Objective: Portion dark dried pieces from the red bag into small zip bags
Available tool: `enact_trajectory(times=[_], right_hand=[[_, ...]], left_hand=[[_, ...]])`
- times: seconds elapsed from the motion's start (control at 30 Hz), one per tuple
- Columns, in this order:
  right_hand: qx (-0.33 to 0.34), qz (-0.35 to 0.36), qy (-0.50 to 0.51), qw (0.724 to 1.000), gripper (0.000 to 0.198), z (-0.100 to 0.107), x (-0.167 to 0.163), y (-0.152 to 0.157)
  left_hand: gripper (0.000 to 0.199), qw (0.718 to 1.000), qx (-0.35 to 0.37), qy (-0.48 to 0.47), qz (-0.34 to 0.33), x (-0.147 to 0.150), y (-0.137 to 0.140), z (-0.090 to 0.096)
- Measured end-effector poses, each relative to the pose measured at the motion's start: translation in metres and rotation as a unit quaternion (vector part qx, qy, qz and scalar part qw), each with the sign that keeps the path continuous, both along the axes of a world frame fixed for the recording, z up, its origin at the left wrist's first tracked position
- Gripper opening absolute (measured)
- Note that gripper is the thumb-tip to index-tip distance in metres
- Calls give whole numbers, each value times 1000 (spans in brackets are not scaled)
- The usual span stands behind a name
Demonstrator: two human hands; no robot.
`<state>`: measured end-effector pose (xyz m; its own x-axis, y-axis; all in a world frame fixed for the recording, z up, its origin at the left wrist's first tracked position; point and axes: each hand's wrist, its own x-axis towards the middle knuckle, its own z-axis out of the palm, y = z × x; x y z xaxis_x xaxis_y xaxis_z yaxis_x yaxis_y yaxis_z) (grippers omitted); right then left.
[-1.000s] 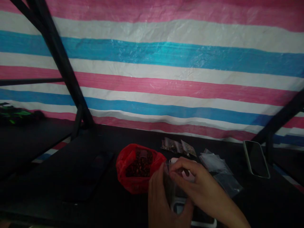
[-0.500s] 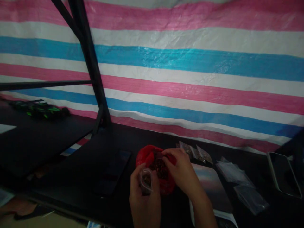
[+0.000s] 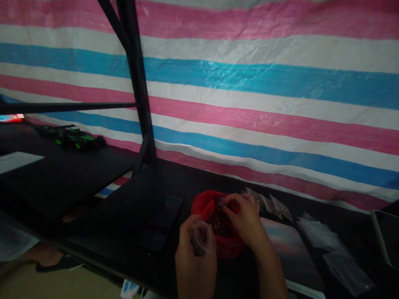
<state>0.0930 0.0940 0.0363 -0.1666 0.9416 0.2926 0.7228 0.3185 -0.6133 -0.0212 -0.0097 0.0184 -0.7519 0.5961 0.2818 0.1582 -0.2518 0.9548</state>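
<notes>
My left hand (image 3: 197,255) is wrapped round a small clear plastic zip bag (image 3: 202,237), holding it upright with its mouth open. A few small pieces show dimly inside it. Just beyond stands an open red plastic bag (image 3: 230,248), filled with small brownish, partly shiny pieces (image 3: 220,222) too blurred to name. Over the right side of this red bag is my right hand (image 3: 245,218), thumb and fingers pinched together above the pieces. Whatever lies between those fingertips is hidden.
Filled small clear bags (image 3: 274,205) lie behind my right hand. A flat, shiny grey slab (image 3: 289,253), flat clear bags (image 3: 336,245) and a pale-edged device (image 3: 386,236) are to the right. A dark phone (image 3: 162,224) lies left; a black post (image 3: 137,83) rises behind.
The camera has turned left, so everything sits further right in view. My left hand still holds the clear bag, and my right hand stays at the red bag.
</notes>
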Motion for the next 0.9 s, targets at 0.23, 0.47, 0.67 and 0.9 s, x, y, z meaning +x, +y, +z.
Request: enact_trajectory(times=[0.23,0.47,0.67,0.9], right_hand=[[-16,3,58,998,12,6,17,-3],[-21,39,183,982,23,24,36,-16],[-30,88,199,976,25,53,34,-49],[-29,115,167,979,37,59,35,-63]], left_hand=[[35,998,-56,8,-23,8,3,-13],[43,981,-162,32,-104,18,7,-15],[43,982,-143,-15,-121,29,10,-11],[49,983,-101,-80,-131,40,15,-10]])
